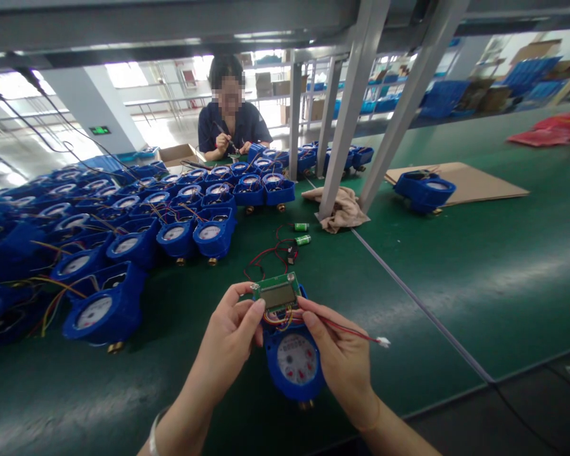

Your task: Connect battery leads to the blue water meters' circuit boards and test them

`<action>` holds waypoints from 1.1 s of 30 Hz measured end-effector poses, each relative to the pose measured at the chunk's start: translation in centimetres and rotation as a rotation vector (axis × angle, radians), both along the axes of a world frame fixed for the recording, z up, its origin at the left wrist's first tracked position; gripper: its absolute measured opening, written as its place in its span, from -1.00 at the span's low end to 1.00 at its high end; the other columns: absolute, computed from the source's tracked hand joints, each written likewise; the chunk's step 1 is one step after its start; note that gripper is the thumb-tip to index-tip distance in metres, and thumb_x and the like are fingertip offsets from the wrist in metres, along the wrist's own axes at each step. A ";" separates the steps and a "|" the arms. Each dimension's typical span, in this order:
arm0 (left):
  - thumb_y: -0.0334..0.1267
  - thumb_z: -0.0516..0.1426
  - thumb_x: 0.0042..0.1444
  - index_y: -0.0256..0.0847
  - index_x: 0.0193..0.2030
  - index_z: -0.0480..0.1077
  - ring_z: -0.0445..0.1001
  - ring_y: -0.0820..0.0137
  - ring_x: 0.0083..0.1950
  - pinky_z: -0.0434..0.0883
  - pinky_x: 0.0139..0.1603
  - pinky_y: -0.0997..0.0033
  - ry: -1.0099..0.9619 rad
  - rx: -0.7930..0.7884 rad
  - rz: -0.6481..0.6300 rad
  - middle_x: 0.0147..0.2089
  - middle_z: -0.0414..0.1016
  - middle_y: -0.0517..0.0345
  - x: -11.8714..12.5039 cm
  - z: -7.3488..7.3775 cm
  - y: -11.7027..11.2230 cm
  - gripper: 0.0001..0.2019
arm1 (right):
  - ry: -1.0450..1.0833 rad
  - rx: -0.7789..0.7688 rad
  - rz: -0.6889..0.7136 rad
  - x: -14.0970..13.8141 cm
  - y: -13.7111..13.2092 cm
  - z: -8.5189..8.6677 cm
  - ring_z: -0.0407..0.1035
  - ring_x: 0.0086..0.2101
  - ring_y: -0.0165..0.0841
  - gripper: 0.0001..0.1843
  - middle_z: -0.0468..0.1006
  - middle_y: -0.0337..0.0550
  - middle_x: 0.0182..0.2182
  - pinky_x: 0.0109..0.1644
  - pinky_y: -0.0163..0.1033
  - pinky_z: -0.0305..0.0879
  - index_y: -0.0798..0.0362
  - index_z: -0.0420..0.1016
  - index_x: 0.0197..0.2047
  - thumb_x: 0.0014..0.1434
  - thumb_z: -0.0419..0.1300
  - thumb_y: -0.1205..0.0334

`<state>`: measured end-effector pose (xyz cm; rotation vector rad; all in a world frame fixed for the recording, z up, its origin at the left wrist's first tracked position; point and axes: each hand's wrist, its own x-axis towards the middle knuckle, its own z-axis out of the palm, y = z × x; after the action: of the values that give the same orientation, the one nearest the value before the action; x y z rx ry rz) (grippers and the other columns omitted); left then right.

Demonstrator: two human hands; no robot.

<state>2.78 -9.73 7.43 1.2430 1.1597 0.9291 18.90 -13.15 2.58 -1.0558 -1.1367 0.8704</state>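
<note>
A green circuit board with a grey LCD screen (278, 294) is tilted up over the top of a blue water meter (296, 361). My left hand (235, 329) pinches the board's left edge between thumb and fingers. At the board's lower right corner, my right hand (339, 351) is closed on red and black wires (342, 326), whose white plug (383, 342) sticks out to the right. Several coloured wires (280, 320) run from under the board into the meter housing. The round dial faces up. My right fingertips partly hide the housing's right side.
Several blue meters with loose wires crowd the left and far side; the nearest meter (102, 307) is at left. Green batteries (303, 240) with leads lie beyond my hands. A cloth (344, 209) wraps the grey post feet. Another meter (425, 190) rests by cardboard (479, 180). A co-worker (232, 126) sits opposite.
</note>
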 end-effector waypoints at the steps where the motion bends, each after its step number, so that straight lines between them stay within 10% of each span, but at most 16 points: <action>1: -0.07 0.13 0.23 -0.17 0.03 0.20 0.35 0.53 -0.55 0.25 -0.57 0.65 0.012 0.029 0.012 -0.56 0.38 0.38 0.0 0.0 0.1 -0.67 | -0.055 0.029 -0.008 0.1 0.0 0.0 0.53 -0.20 -0.32 -0.76 0.64 -0.22 -0.20 -0.07 -0.21 0.46 -0.18 0.60 -0.01 0.32 0.18 0.24; 6: -0.04 0.12 0.24 -0.10 0.27 0.19 0.41 0.41 -0.38 0.30 -0.32 0.45 0.273 0.127 0.017 -0.46 0.42 0.33 -0.2 -0.8 0.4 -0.50 | -0.360 0.186 -0.094 1.0 0.0 0.1 0.37 -0.09 -0.31 -0.73 0.51 -0.19 -0.16 -0.01 -0.18 0.35 -0.16 0.58 -0.02 0.35 0.11 0.29; 15: -0.14 0.22 0.10 -0.13 -0.11 0.49 0.32 0.12 -0.04 0.29 0.02 0.13 0.647 0.431 0.120 -0.16 0.39 0.07 0.1 -2.3 0.9 -0.76 | -0.637 0.136 -0.020 3.0 0.1 0.4 0.22 0.08 -0.21 -0.74 0.47 -0.14 -0.02 0.17 -0.02 0.24 -0.13 0.58 -0.02 0.37 0.08 0.25; 23: -0.25 0.18 0.12 -0.17 0.16 0.29 0.31 0.18 0.25 0.24 0.29 0.10 0.201 0.171 0.059 0.21 0.34 -0.04 0.9 -3.8 1.7 -0.56 | -0.778 0.064 0.035 3.5 0.6 1.1 -0.05 0.31 -0.14 -0.72 0.28 -0.14 0.25 0.36 0.13 0.04 -0.10 0.60 -0.04 0.38 0.06 0.16; 28: -0.21 0.18 0.13 -0.19 0.14 0.34 0.48 0.13 0.10 0.43 0.09 0.15 0.082 -0.076 0.028 0.11 0.49 -0.05 1.4 -3.4 1.8 -0.58 | -0.213 -0.170 0.021 4.8 0.7 -0.3 0.40 -0.10 -0.24 -0.73 0.51 -0.10 -0.16 0.03 -0.09 0.38 -0.08 0.61 -0.08 0.25 0.22 0.00; 33: -0.17 0.20 0.13 -0.21 0.16 0.31 0.54 0.11 0.00 0.49 -0.01 0.13 0.046 -0.139 -0.003 0.02 0.53 -0.08 1.3 -3.3 1.8 -0.54 | 0.678 -0.444 -0.005 5.5 1.0 -1.2 0.41 -0.43 -0.44 -0.63 0.51 -0.26 -0.47 -0.35 -0.40 0.43 0.00 0.63 -0.22 -0.11 0.51 0.07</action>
<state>4.09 -7.92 4.09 1.1577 1.2374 0.8074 24.39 -12.16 1.34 -0.9919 -0.3765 1.3824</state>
